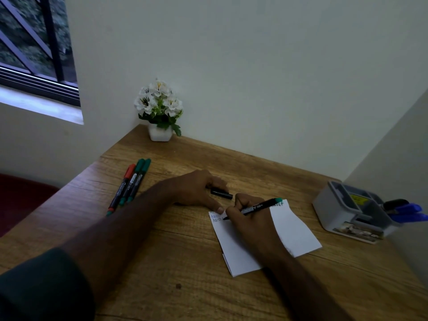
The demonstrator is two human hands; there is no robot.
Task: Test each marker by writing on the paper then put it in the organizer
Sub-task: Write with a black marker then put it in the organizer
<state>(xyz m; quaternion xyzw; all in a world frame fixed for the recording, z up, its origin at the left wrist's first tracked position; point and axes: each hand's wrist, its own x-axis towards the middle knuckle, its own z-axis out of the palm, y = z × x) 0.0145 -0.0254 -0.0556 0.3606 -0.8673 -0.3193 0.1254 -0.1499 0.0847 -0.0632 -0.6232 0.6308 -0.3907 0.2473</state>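
- Right hand (249, 220) over the left part of the paper (294, 230), fingers curled round a marker (256, 207) in a writing grip; heel of hand and wrist lie on the sheet.
- Marker black-bodied, green rear end pointing up-right, past the paper's top edge; tip down on the paper at its upper left, by lines of small handwriting.
- Right forearm runs from the bottom right of the view up to the sheet, bare.
- Left hand (196, 188) palm down on the wooden desk (185, 262) just left of the paper; thumb stretched out, its tip at the sheet's top-left corner, close to the right hand's knuckles.
- Left fingers bent over a black cap (221, 193) lying on the desk; cap end sticks out to the right. Cannot tell whether the fingers pinch it or just rest on it.
- Left forearm comes in from lower left, dark sleeve (44, 286) at the elbow end.
- Paper white, folded, lying at a slant, a second layer showing at its near edge.
- Three capped markers (129, 184) side by side on the desk, well left of the hands: one red cap, two green caps.
- Grey organizer (335, 209) at the desk's right edge by the wall, blue markers (407, 213) and a dark one in its right compartment.
- White flower pot (159, 110) in the far corner.
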